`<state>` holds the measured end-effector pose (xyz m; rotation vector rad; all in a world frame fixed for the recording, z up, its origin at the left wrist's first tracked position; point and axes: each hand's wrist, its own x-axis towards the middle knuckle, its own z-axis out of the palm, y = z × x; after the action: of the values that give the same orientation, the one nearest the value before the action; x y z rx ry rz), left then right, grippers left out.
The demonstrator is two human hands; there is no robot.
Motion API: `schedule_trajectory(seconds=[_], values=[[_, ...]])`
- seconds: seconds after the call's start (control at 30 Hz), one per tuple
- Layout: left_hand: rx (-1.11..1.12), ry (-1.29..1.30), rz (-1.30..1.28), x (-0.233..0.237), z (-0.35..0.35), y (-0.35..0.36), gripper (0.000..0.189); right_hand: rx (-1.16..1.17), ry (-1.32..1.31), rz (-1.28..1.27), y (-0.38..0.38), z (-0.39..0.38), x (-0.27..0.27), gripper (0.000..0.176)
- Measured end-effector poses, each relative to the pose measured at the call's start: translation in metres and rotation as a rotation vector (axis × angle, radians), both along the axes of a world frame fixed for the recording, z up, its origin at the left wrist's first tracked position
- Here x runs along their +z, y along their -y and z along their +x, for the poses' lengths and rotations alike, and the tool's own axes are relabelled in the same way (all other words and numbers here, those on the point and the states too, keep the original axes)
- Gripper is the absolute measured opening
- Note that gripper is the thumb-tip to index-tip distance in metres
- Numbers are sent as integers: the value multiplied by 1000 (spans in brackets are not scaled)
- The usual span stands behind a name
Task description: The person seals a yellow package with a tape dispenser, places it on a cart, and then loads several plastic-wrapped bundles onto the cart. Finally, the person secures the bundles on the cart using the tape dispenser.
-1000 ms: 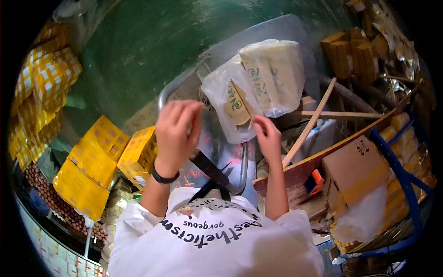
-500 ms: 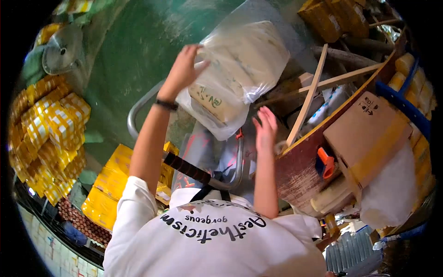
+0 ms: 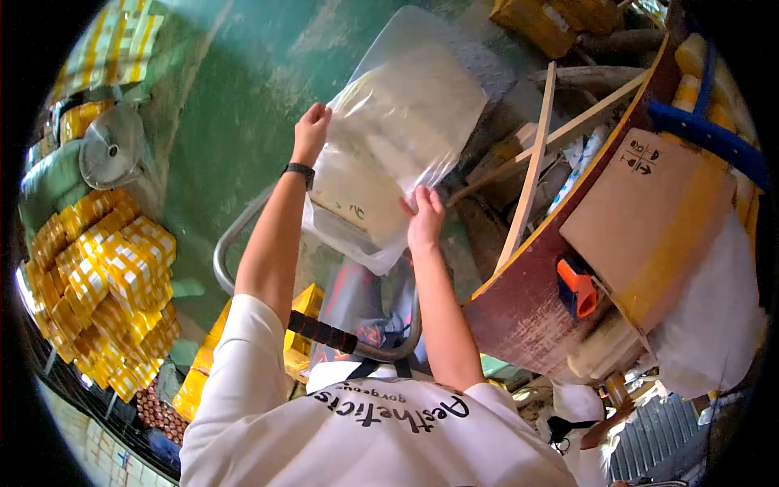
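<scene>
A clear plastic bag [image 3: 406,114] lies in front of me over a pale, boxy bundle [image 3: 341,203] with green writing on its near side. My left hand [image 3: 312,136] is closed on the bag's left edge, and a dark band circles that wrist. On the right side, my right hand [image 3: 423,219] pinches a gathered fold of the same plastic. Below both hands curves a metal tube handle [image 3: 223,256] with a black foam grip [image 3: 322,331]; neither hand touches it.
Right of me, a worn red-brown board [image 3: 519,325] carries an orange tape dispenser [image 3: 578,288] beside a cardboard box [image 3: 649,219]. Crossed wooden strips [image 3: 531,174] stand behind the board. Yellow-taped parcels [image 3: 122,284] pile up at left, near a clear film roll [image 3: 111,150].
My right hand has moved up and left and closed on the plastic. My left hand, open before, is now closed at the bag's edge. The plastic looks pulled flatter over the bundle.
</scene>
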<state>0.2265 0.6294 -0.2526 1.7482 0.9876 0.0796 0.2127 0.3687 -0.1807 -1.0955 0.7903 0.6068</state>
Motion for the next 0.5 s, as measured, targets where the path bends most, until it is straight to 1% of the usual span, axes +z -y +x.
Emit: schedule_trajectory(seconds=[0.03,0.07,0.1,0.13,0.17,0.23,0.33,0.43,0.5], values=[[23,8,-22,7,-3,6,27,-10,24,-12,6,-4,-1,10],[43,31,-128,16,-8,13,27,-24,49,-24,15,-8,-3,9],[44,-13,-139,38,-9,24,26,-39,76,-37,23,-10,-2,9],[48,29,-181,41,-18,32,25,-100,72,-40,26,-8,14,9],[52,74,-221,45,-25,38,24,-190,7,-102,28,-2,29,9],[65,23,-366,68,-33,50,22,-193,46,-120,42,5,48,10],[100,-43,-399,108,-21,69,25,-198,55,-118,57,27,69,14],[143,-12,-466,129,-2,68,23,-165,41,-147,55,58,90,19],[172,25,-500,128,13,60,22,-137,65,-181,46,83,95,22]])
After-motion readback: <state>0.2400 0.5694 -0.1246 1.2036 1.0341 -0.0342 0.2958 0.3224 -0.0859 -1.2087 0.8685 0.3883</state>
